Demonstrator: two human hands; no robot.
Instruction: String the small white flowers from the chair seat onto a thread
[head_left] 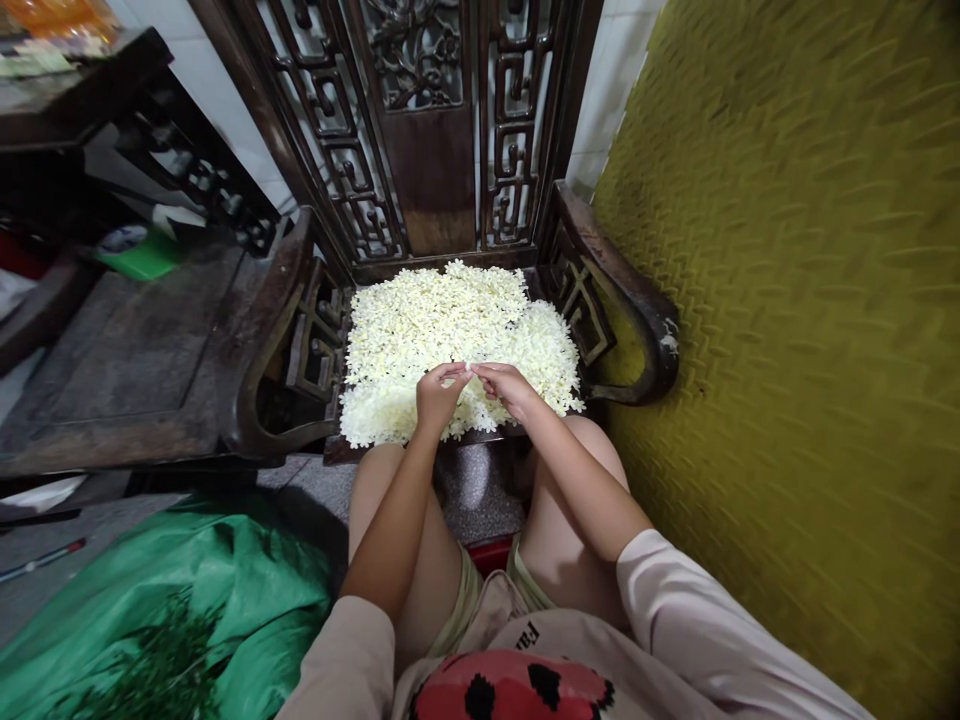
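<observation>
Small white and pale yellow flowers (442, 310) cover the seat of a dark carved wooden chair (439, 170). Over the front part of this heap, my left hand (439, 392) and my right hand (507, 388) meet at their fingertips. A tiny white piece (469, 368), which looks like a flower, is pinched where they meet. My left thumb and fingers close toward it from the left. From the right, my right thumb and forefinger pinch at it, the other fingers curled below. Which hand bears the piece is too small to tell.
Armrests (652, 340) flank the seat. A wooden surface at the left holds a green container (142, 252). A green sheet (247, 570) with leafy stems (161, 660) lies at the lower left. A yellow textured panel (787, 330) stands on the right. My knees are below the seat edge.
</observation>
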